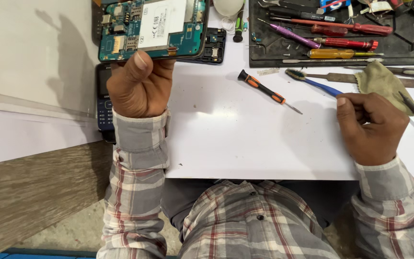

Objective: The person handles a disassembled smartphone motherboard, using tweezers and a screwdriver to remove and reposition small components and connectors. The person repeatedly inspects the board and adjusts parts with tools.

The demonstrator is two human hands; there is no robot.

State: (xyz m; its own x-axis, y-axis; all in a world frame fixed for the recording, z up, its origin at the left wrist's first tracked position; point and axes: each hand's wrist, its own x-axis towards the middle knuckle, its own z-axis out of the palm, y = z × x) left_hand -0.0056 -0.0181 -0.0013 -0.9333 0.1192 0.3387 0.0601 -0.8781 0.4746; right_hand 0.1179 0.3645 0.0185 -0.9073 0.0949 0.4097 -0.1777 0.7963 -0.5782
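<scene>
Opened phone [152, 29], back cover off and teal circuit board with white-labelled battery exposed, held up at its lower edge by the left hand [137, 84], thumb pressed on the near rim, fingers curled behind; raised over the white table [245, 139], above and just left of a dark keypad phone [103, 96] lying flat beneath the wrist. Just right of the opened phone, a small black frame part [213, 45]. Further right of it, an orange-and-black screwdriver [268, 90] lying free on the table, then a blue-handled brush [312, 81], then the right hand [371, 127], closed in a loose fist beside a tan cloth [384, 79]; whether anything small sits inside that fist cannot be told. Far right of the opened phone, a black tray [408, 48] of red, yellow and purple drivers. Best handled by gripping only the frame edge, keeping the thumb off board and connectors, holding the board level and steady toward the light, and resting the wrist low so no loose part slips out.
</scene>
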